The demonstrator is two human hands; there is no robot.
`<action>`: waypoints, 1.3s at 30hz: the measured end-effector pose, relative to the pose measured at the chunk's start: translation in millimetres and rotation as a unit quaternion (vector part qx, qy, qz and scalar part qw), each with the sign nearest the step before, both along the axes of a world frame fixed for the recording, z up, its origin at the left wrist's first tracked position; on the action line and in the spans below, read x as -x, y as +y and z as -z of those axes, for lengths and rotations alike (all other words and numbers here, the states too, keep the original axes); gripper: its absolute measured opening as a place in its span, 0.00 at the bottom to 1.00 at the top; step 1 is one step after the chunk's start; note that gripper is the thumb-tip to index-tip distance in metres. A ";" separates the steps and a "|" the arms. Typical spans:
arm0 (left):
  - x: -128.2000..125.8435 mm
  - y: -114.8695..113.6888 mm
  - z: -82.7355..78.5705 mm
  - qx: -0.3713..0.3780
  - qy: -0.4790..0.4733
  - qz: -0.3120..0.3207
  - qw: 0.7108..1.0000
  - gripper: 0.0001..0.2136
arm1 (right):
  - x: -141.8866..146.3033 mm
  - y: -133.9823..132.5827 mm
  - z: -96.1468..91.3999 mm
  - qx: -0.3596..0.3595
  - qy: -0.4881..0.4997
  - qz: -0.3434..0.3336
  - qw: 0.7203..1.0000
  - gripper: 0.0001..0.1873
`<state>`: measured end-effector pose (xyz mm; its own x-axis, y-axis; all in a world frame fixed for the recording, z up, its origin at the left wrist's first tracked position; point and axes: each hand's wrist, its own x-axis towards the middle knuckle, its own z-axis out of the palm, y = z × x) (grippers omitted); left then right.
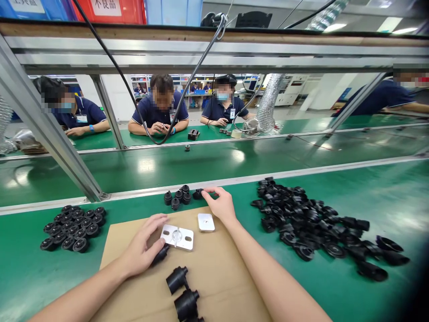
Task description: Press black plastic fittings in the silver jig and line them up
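Observation:
My left hand (145, 243) grips the left end of a silver metal plate (184, 240) with two slots and a round recess in its middle. A black plastic part (161, 255) lies under that hand's thumb side, partly hidden. My right hand (221, 203) reaches to the far edge of the cardboard, its fingertips closed on a small black plastic part (198, 194). Just left of it stands a cluster of black capped parts (181, 195). A white square block (205, 222) rests on the cardboard near my right wrist. Black cylindrical parts (186, 304) lie nearer to me.
Brown cardboard (221, 273) covers the green bench before me. Round black parts (73, 226) stand grouped at left; a large pile of black parts (301, 219) spreads at right. A metal post (56, 120) and a hanging cable (161, 142) stand ahead. Co-workers sit across the bench.

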<state>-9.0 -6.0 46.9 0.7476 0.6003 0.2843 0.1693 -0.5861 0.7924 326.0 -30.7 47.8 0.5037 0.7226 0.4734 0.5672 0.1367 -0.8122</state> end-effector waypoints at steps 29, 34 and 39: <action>0.2 2.3 -3.2 0.055 -0.003 0.090 0.994 0.38 | 97.1 -61.0 -38.3 0.012 0.047 -0.267 0.962 0.14; -1.9 0.3 2.7 0.084 -0.015 0.047 0.995 0.38 | 98.2 -61.9 -39.8 0.011 0.025 -0.277 0.960 0.15; -2.8 0.5 -3.8 0.088 -0.019 0.048 0.995 0.36 | 99.8 -60.4 -37.6 0.025 0.033 -0.280 0.959 0.16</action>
<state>-6.2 -5.5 50.7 0.7950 0.5689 0.2105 0.0869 -0.4502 0.8887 226.2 -91.1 85.4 0.0574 0.9097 0.4113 0.3630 0.3647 -0.8574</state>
